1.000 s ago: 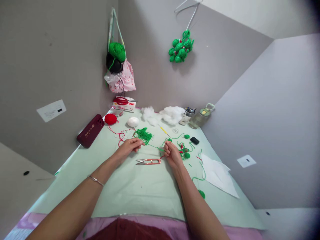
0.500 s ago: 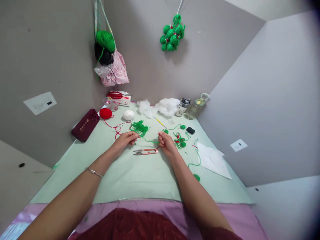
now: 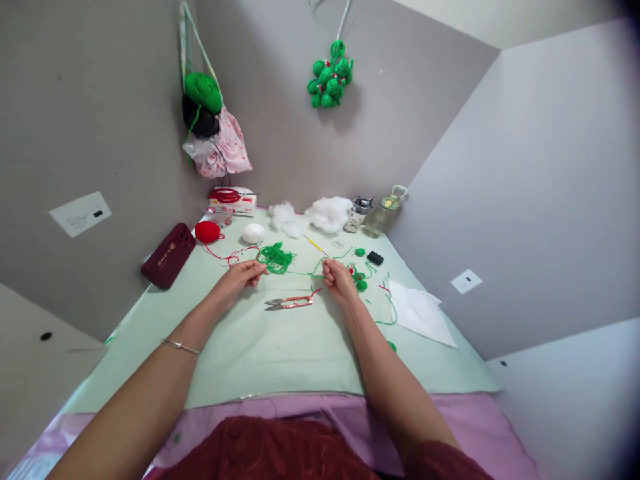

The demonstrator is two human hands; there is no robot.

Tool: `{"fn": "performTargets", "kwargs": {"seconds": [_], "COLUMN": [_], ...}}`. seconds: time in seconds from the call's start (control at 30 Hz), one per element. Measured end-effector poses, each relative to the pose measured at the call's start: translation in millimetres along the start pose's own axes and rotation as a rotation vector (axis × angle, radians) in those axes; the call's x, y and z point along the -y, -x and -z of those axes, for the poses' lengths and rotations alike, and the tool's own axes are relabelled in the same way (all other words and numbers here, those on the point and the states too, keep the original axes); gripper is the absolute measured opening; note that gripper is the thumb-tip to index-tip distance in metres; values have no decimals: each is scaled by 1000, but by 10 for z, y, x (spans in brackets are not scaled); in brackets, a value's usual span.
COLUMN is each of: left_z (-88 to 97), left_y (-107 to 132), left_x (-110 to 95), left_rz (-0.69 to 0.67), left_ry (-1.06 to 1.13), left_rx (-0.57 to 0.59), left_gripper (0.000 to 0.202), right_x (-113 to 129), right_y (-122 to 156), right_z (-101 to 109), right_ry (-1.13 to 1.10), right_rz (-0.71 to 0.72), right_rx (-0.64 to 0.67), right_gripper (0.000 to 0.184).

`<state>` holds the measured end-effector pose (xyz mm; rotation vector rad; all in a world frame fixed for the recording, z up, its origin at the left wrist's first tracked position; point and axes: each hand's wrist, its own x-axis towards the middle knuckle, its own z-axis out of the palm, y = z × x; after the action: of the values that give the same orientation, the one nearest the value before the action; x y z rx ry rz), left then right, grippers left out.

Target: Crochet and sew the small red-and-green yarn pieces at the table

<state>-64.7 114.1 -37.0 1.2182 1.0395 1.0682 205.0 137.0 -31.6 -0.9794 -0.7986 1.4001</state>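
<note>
My left hand (image 3: 239,277) rests on the pale green table (image 3: 280,353) with its fingers pinched on a strand of green yarn (image 3: 295,272). That strand runs across to my right hand (image 3: 339,280), whose fingers are closed on it too. A loose tangle of green yarn (image 3: 275,257) lies just behind my left hand. Red-handled thread snips (image 3: 291,303) lie flat between and a little in front of both hands. Small green crocheted pieces (image 3: 360,280) sit beside my right hand.
At the back stand a red yarn ball (image 3: 207,231), a white ball (image 3: 253,233), white stuffing (image 3: 327,213), a cup (image 3: 357,217) and a bottle (image 3: 383,213). A dark red case (image 3: 169,255) lies left, white paper (image 3: 420,313) right. Green crocheted balls (image 3: 329,75) and a bag (image 3: 215,143) hang on the wall.
My right hand has moved slightly up and away from the snips, pulling the green strand tighter. The view has shifted, so everything sits a little lower-left.
</note>
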Motion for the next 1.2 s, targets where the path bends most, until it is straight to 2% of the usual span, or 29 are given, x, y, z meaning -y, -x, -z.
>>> {"fn": "performTargets", "kwargs": {"seconds": [0.17,0.3,0.33,0.4,0.47,0.5,0.53,0.6,0.67,0.7,0.77,0.87,0.93,1.03,1.1,1.2], "left_z": [49,-6,-36,-132,-304,-429,-581,-957,-1391,-1609,-2000,-2370,-2457,-2431,-2368,-2213], "left_y": [21,85,117,179,190,156,90,-132,-405,-526,-676,-663,-612,-623,-624,-494], "left_x": [-118,-170,-196,-284,-415,-485,-549,-626,-601,-551,-407,-200,-114,-96,-172,-344], "left_rz": [-17,-2,29,119,167,159,128,-19,-178,-212,-240,-267,-297,-334,-346,-316], "left_ry": [-119,-227,-260,-320,-359,-374,-392,-461,-578,-655,-699,-733,-739,-701,-629,-473], "left_rx": [68,174,237,441,651,696,693,569,429,336,220,133,104,97,108,170], "left_gripper": [34,27,25,21,21,22,24,27,24,19,11,9,12,16,16,20], "right_x": [339,766,888,1144,1399,1517,1625,1788,1855,1846,1747,1494,1343,1264,1329,1495], "right_y": [113,342,404,529,664,735,806,931,1010,1028,1037,1027,999,952,984,1092], "right_z": [-44,59,134,341,587,706,810,950,993,989,968,978,1025,1108,1136,1094], "right_ry": [-54,-64,-41,-24,-29,-42,-64,-119,-148,-144,-120,-106,-151,-220,-240,-187], "right_rz": [55,36,48,93,182,255,338,476,575,590,588,503,417,308,324,434], "right_rx": [-21,81,94,78,33,7,-8,-15,11,21,36,40,58,57,69,103], "right_gripper": [27,25,23,19,15,14,14,14,15,15,15,19,23,27,28,24]}}
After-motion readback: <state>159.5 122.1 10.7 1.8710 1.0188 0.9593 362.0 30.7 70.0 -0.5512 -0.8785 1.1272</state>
